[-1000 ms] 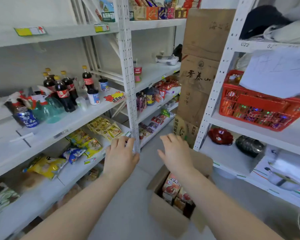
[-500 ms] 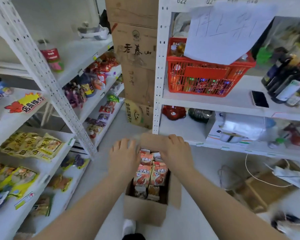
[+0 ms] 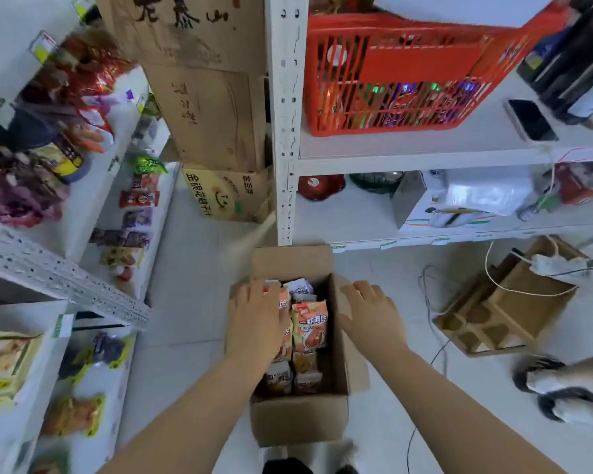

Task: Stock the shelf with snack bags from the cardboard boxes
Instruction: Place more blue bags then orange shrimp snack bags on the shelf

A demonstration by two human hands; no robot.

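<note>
- White metal shelf (image 3: 59, 278) is running down the left edge, with yellow bags (image 3: 0, 364) lying near the front edge of its lower board. Bare board is showing between the packets there.
- Left hand (image 3: 257, 323) is reaching into the box, its fingers lying fairly straight over the left-hand column of packets. They are touching the packets but not visibly curling round one.
- Cardboard box (image 3: 298, 419) is sitting on the floor between the two racks with its flaps open. Orange snack bags (image 3: 310, 326) are standing packed inside it in two columns, nearly up to its rim.
- Right hand (image 3: 370, 313) is hovering at the box's right edge, fingers spread and holding nothing. Whether it is touching the flap is unclear.
- Red basket (image 3: 391, 73) is sitting on the right-hand rack, apart from the work.
- Judging by the full box, stocking from it is only beginning: no bag is being lifted yet. Every packet in view inside it is waiting to be carried to the left rack.
</note>
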